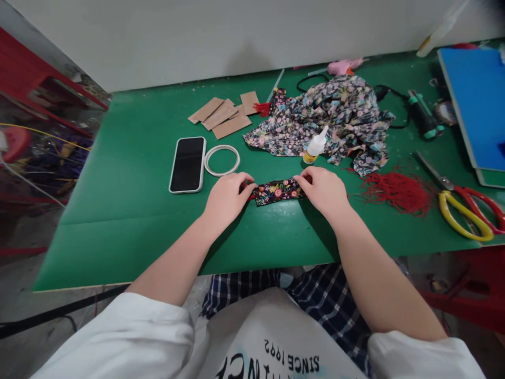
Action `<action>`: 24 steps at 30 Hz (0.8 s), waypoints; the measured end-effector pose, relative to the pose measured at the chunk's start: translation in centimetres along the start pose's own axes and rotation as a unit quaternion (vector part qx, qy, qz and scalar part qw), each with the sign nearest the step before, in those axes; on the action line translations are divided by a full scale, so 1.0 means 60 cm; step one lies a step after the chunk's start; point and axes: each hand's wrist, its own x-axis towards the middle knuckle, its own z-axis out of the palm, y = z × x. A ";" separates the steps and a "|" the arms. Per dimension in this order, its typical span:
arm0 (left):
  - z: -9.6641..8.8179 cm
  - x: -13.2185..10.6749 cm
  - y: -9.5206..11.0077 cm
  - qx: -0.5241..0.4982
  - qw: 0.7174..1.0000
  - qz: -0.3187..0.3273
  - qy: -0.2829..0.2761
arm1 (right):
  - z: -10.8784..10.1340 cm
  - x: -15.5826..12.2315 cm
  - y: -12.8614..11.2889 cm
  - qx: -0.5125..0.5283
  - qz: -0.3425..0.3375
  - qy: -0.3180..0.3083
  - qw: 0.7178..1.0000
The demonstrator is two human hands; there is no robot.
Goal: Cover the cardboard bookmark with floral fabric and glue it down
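Observation:
A small strip covered in black floral fabric [277, 190] lies on the green table [130, 210] in front of me. My left hand [228, 196] presses its left end with curled fingers. My right hand [325, 190] pinches its right end, fingers closed on the cloth. A little glue bottle [314, 146] with a white nozzle lies just beyond the strip, at the edge of a crumpled floral cloth [327, 118].
A phone [188, 164] and a white ring [222, 159] lie left of my hands. Brown card pieces [224, 116] sit further back. Red threads [396, 190], yellow-and-red scissors [465, 202], a glue gun [343, 66], a dark tool [423, 113] and a blue board [475, 100] are to the right.

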 end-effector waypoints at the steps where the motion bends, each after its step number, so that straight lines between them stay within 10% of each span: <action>1: -0.001 -0.008 -0.003 0.008 1.000 0.008 0.002 | -0.001 0.000 0.000 0.003 0.000 -0.001 1.000; 24: -0.025 -0.046 -0.059 0.209 0.976 0.060 0.029 | -0.017 -0.003 0.018 0.069 -0.062 0.095 0.991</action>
